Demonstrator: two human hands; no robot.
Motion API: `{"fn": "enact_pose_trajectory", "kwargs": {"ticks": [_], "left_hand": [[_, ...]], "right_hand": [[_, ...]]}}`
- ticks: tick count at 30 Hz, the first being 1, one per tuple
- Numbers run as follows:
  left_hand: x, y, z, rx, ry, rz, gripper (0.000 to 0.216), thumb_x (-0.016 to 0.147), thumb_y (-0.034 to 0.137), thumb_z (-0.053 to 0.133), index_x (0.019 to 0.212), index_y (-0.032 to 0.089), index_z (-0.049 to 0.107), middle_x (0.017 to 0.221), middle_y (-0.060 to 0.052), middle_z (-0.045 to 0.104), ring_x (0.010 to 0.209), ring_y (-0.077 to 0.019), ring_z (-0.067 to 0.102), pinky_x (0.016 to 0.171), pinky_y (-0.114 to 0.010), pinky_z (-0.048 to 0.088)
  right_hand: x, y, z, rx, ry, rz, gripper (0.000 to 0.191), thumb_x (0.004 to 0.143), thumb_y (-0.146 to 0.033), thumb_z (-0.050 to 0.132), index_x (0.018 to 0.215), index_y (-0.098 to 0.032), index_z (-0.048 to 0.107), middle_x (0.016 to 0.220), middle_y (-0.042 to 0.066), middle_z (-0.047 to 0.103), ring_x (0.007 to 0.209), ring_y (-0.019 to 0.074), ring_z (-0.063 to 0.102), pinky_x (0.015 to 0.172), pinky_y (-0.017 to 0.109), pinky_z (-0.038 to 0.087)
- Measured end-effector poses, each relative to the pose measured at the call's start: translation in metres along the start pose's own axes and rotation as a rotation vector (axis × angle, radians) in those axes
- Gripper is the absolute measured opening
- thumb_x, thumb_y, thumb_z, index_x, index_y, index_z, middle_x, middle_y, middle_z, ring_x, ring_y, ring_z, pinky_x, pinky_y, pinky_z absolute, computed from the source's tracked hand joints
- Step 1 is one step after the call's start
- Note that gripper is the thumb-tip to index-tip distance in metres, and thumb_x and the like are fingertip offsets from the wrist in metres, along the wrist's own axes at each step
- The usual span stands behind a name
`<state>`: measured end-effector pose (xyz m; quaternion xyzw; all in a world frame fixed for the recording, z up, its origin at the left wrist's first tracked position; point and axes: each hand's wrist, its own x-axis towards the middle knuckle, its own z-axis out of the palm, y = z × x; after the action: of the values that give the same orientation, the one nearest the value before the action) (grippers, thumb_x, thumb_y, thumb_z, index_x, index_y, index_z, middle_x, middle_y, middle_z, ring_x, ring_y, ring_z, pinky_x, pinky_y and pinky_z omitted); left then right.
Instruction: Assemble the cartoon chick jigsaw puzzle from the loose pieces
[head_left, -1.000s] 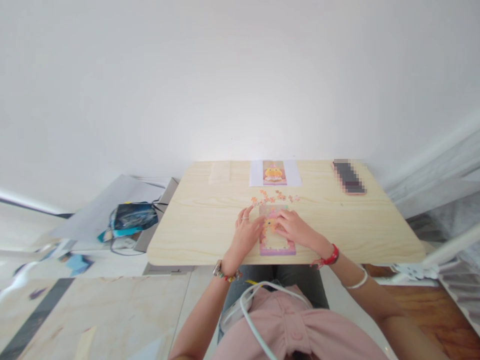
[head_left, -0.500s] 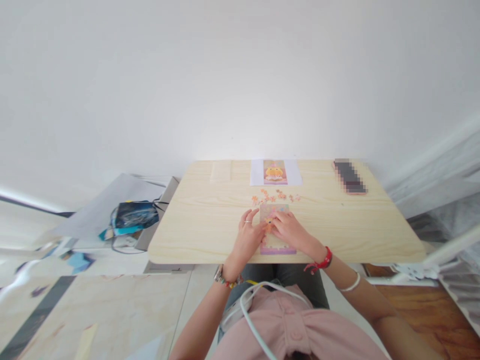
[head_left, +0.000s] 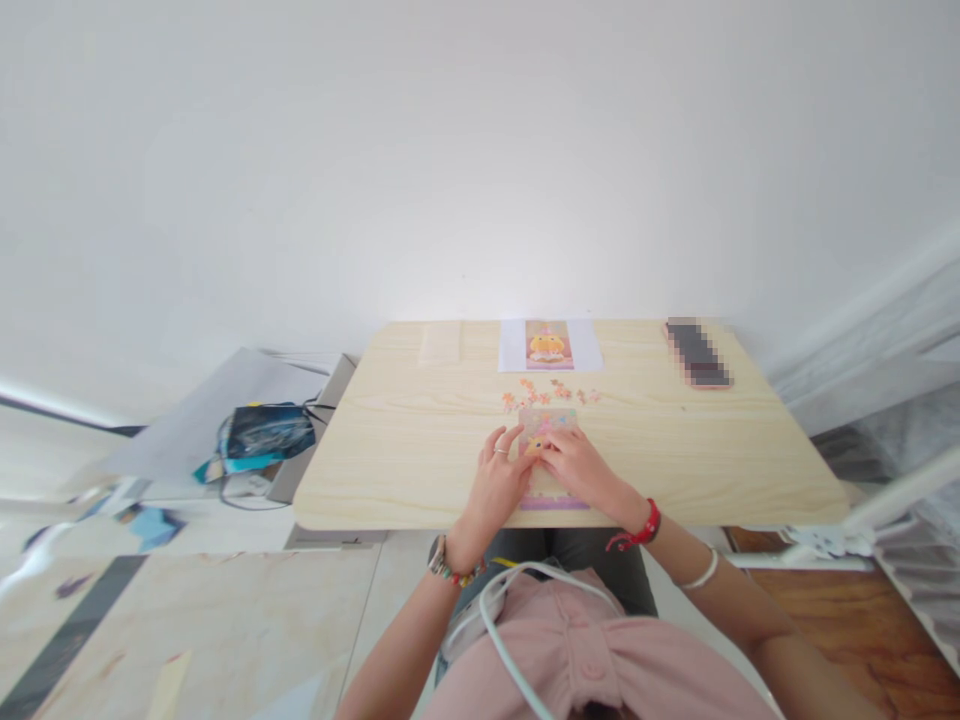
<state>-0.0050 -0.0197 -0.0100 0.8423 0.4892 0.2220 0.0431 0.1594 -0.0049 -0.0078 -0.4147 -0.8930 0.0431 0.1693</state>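
Hands: compared with a second ago, the right hand has drawn in toward the left hand, so the tips now meet over the puzzle, where a gap showed before.
Left fingers: we see two raised and spread, one wearing a single ring; the thumb reaches toward the right fingertips.
Right fingers: bunched close and bent down – we cannot tell whether either hand pinches a piece.
Puzzle: one flat rectangular board lies at the middle of the near edge of the tabletop, under both hands. We see a purple strip along its bottom and a yellow figure with a dark eye partly covered by fingers.
Loose pieces: a scatter of small knobbed orange and pinkish pieces lies just beyond the board's far edge, looking unchanged; too small for us to count surely.
Printed sheet: one white paper at the middle of the far edge, bearing one yellow-and-pink picture.
Far left corner: one thin, pale rectangle.
Far right corner: one phone, its dark face pixelated.
Wrists: beads on the left; a red cord and pale bangle on the right.
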Motion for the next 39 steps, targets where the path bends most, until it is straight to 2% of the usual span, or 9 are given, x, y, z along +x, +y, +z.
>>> {"fn": "enact_pose_trajectory", "kwargs": {"ticks": [4,8,15,20,25,29,35,39], "left_hand": [[-0.001,0.000,0.005,-0.016,0.001,-0.033,0.029,0.076,0.012,0.051,0.099,0.026,0.060,0.123,-0.008,0.045,0.118,-0.0246,0.035,0.094,-0.049,0.038],[0.000,-0.002,0.006,-0.059,0.041,-0.022,0.018,0.078,0.016,0.050,0.089,0.023,0.063,0.122,-0.008,0.043,0.116,-0.0252,0.036,0.093,-0.048,0.039],[0.009,-0.015,-0.001,-0.082,0.110,-0.043,0.017,0.080,0.019,0.050,0.092,0.022,0.062,0.121,-0.009,0.040,0.115,-0.0250,0.035,0.093,-0.044,0.040],[0.021,-0.029,-0.003,-0.046,0.120,-0.063,0.018,0.077,0.018,0.054,0.094,0.021,0.061,0.121,-0.010,0.039,0.116,-0.0260,0.035,0.095,-0.045,0.038],[0.035,-0.044,-0.002,0.019,0.142,-0.122,0.021,0.076,0.013,0.054,0.095,0.019,0.060,0.118,-0.011,0.042,0.114,-0.0269,0.037,0.095,-0.047,0.037],[0.042,-0.054,-0.003,0.056,0.162,-0.153,0.018,0.075,0.014,0.053,0.091,0.018,0.061,0.115,-0.012,0.045,0.112,-0.0269,0.040,0.095,-0.047,0.037],[0.041,-0.060,0.001,0.077,0.149,-0.193,0.018,0.075,0.015,0.054,0.092,0.017,0.061,0.116,-0.013,0.045,0.112,-0.0276,0.041,0.096,-0.046,0.036],[0.038,-0.060,0.001,0.071,0.151,-0.204,0.018,0.075,0.015,0.054,0.091,0.017,0.062,0.116,-0.014,0.044,0.112,-0.0283,0.041,0.095,-0.046,0.036]], "right_hand": [[-0.002,-0.004,0.001,0.015,0.013,0.000,0.015,0.084,-0.017,0.049,0.086,-0.017,0.063,0.092,0.007,0.061,0.094,0.0200,0.051,0.082,0.036,0.036],[-0.001,0.003,-0.009,0.057,0.035,0.009,0.015,0.084,-0.017,0.049,0.084,-0.018,0.064,0.089,0.006,0.061,0.088,0.0178,0.052,0.079,0.034,0.038],[0.002,0.062,-0.037,0.132,0.134,0.148,0.018,0.083,-0.019,0.048,0.079,-0.018,0.065,0.084,0.006,0.058,0.079,0.0161,0.054,0.074,0.030,0.042],[0.014,0.086,-0.034,0.163,0.072,0.158,0.017,0.082,-0.018,0.048,0.082,-0.018,0.065,0.086,0.006,0.057,0.078,0.0150,0.054,0.072,0.028,0.043],[0.039,0.082,-0.020,0.118,0.003,0.138,0.014,0.080,-0.017,0.050,0.081,-0.016,0.064,0.085,0.005,0.056,0.078,0.0144,0.053,0.072,0.026,0.042],[0.065,0.076,-0.013,0.036,-0.018,0.207,0.016,0.081,-0.023,0.050,0.078,-0.016,0.064,0.084,0.006,0.057,0.077,0.0152,0.053,0.073,0.027,0.040],[0.099,0.071,0.001,-0.051,-0.057,0.291,0.024,0.081,-0.031,0.049,0.072,-0.014,0.062,0.089,0.010,0.057,0.084,0.0191,0.051,0.076,0.030,0.037],[0.112,0.070,0.011,-0.097,-0.072,0.290,0.018,0.080,-0.024,0.048,0.074,-0.012,0.060,0.092,0.011,0.056,0.083,0.0191,0.051,0.073,0.029,0.037]]}}
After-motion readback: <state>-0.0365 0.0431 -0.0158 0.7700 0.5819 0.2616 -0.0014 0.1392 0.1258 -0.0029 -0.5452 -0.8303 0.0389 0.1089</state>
